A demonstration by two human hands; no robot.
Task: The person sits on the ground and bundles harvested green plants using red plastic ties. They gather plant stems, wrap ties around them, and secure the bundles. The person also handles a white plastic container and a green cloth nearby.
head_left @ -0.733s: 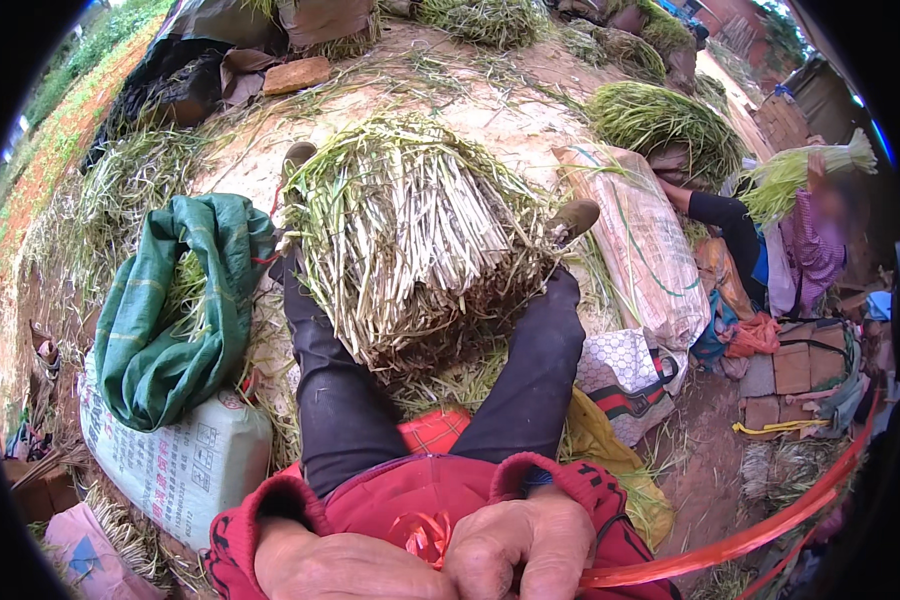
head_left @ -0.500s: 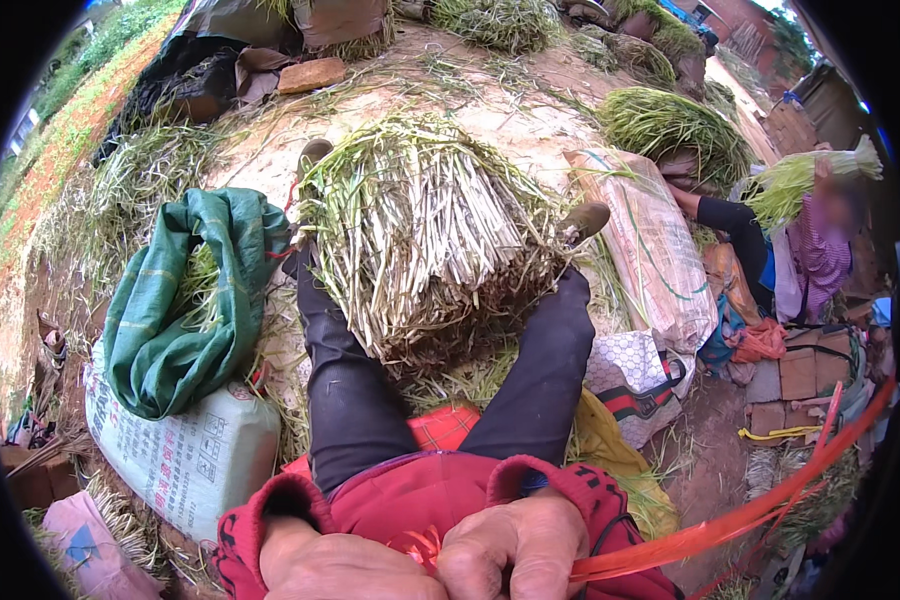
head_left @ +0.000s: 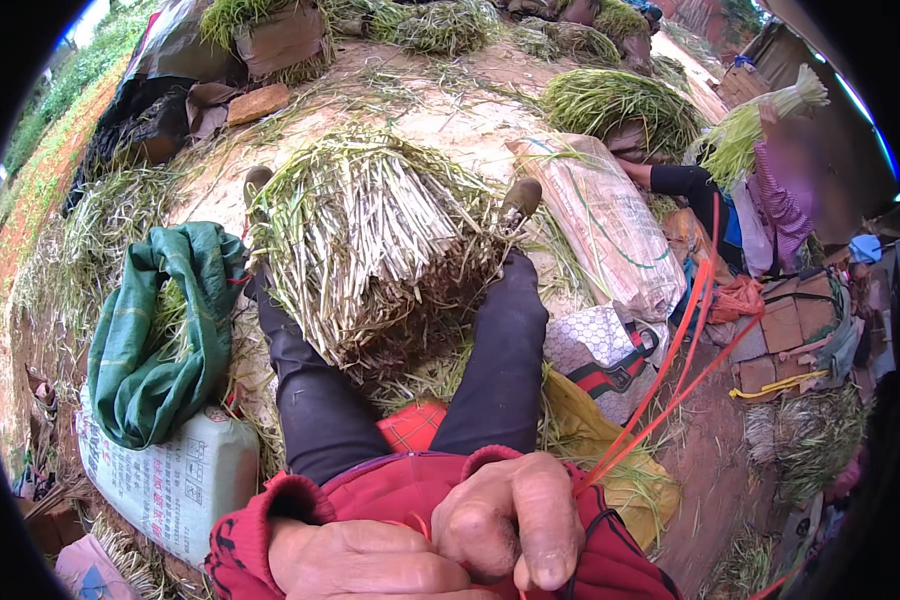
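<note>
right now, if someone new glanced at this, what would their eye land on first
Most likely the big bundle of pale stalks, central, between the outstretched legs. Next, bright red strands slant up and right from beside the right fingers. At left, a ring of green fabric stands out too.

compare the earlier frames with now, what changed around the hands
The long, shiny orange-red plastic ribbon at the right hand has swung upward: earlier a broad band low to the right, it now rises steeply in thin strands. The view shifted too. No hold visibly changed. The left hand stays close beside the right; the broad bundle of pale-and-green stalks and the crumpled green woven cloth stay put.
</note>
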